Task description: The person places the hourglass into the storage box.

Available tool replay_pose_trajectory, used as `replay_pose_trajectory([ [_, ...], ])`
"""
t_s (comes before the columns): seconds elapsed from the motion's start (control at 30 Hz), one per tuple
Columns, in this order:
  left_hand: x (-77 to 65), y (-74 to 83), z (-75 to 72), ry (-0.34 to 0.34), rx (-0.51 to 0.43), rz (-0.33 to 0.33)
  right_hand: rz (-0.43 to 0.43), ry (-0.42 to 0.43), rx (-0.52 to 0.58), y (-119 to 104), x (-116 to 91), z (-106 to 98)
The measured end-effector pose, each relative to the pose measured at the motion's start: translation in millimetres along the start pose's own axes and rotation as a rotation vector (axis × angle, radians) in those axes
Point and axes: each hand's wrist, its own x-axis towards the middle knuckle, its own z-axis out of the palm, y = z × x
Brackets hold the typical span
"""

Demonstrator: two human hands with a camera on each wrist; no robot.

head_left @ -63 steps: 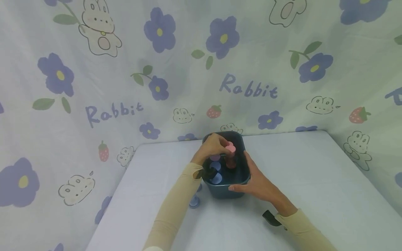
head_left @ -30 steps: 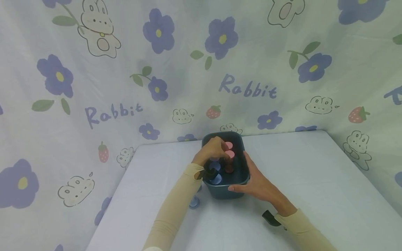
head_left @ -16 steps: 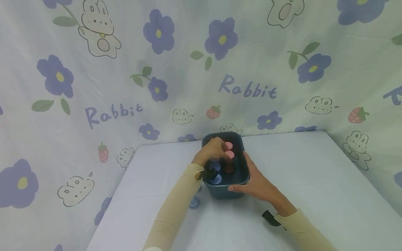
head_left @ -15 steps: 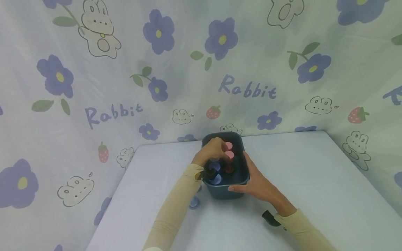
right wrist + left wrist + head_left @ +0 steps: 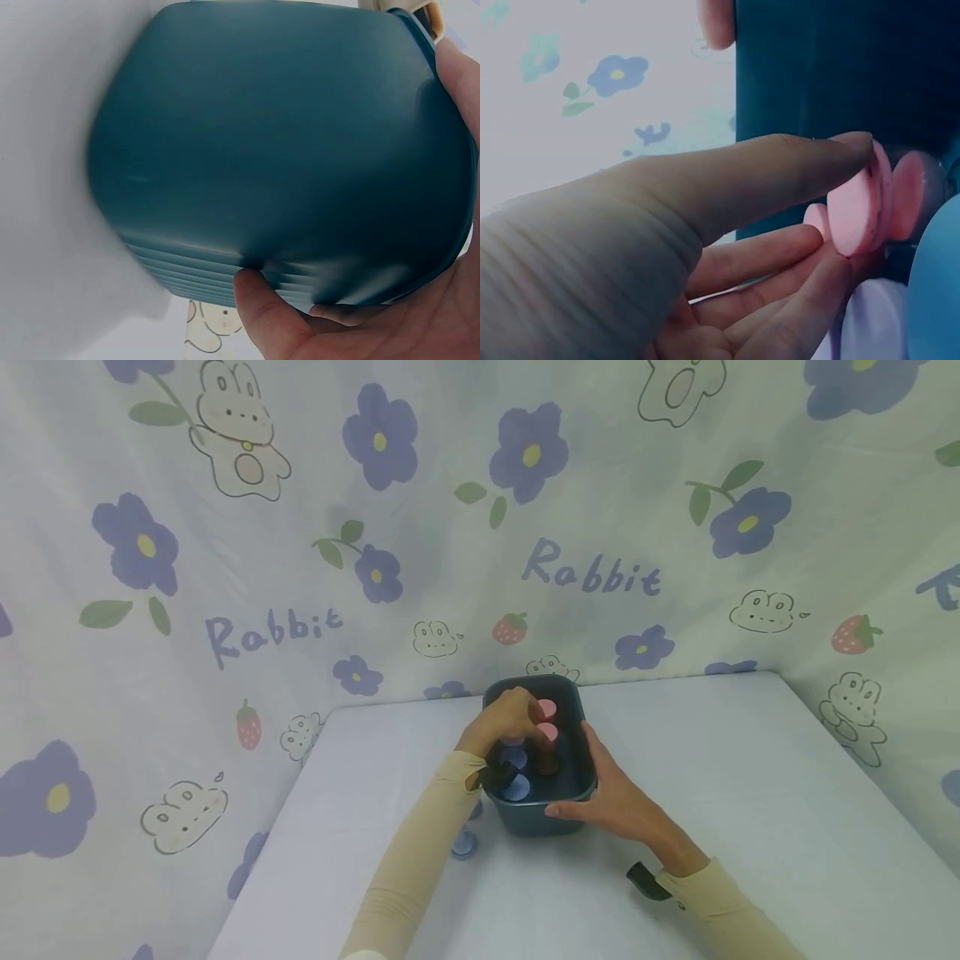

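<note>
A dark teal plastic bin [image 5: 536, 820] stands near the back of the white table. My left hand [image 5: 508, 720] reaches down into it, thumb and fingers pinching the round pink top [image 5: 547, 732] of a small upright spool-like piece; in the left wrist view that pink disc [image 5: 851, 214] sits between thumb and fingertips. Just behind it is another pink-topped piece [image 5: 547, 708]. Along the bin's left side stand blue-topped pieces [image 5: 516, 788], partly hidden under my left wrist. My right hand [image 5: 626, 793] holds the bin's near right corner, thumb on the front wall and fingers along the right side.
On the table left of the bin stands a pale blue spool-like piece [image 5: 463, 844], with another partly covered by my left forearm. A cloth backdrop [image 5: 450, 527] printed with flowers and rabbits rises behind the table. Dark straps sit at both wrists.
Over the last two seconds my left hand has lowered the pink-topped piece deeper into the bin, then stayed nearly still. The right hand keeps its hold on the bin.
</note>
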Motion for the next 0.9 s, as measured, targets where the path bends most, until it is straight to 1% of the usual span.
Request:
replay_pose_trajectory([
  [0.17, -6.8, 5.0, -6.9, 0.017, -0.010, -0.013, 0.013, 0.003, -0.013, 0, 1, 0],
  [0.3, -14.1, 5.8, -16.0, 0.052, -0.028, 0.010, 0.019, 0.008, -0.017, 0, 1, 1],
  [0.4, -21.4, 5.5, -25.7, 0.076, -0.073, 0.040, 0.012, 0.008, -0.008, 0, 1, 2],
  [0.5, -30.7, 5.4, -35.7, 0.101, -0.145, 0.056, 0.010, 0.007, 0.000, 0, 1, 2],
  [0.6, -40.7, 3.0, -44.1, 0.122, -0.228, 0.071, 0.009, 0.009, 0.005, 0, 1, 2],
  [0.7, -51.9, -1.4, -50.8, 0.143, -0.274, 0.093, 0.007, 0.010, 0.010, 0, 1, 2],
  [0.8, -62.6, -8.0, -54.9, 0.178, -0.280, 0.125, 0.006, 0.011, 0.011, 0, 1, 3],
  [0.9, -71.6, -16.3, -56.8, 0.214, -0.262, 0.157, 0.013, 0.011, 0.011, 1, 2, 3],
])
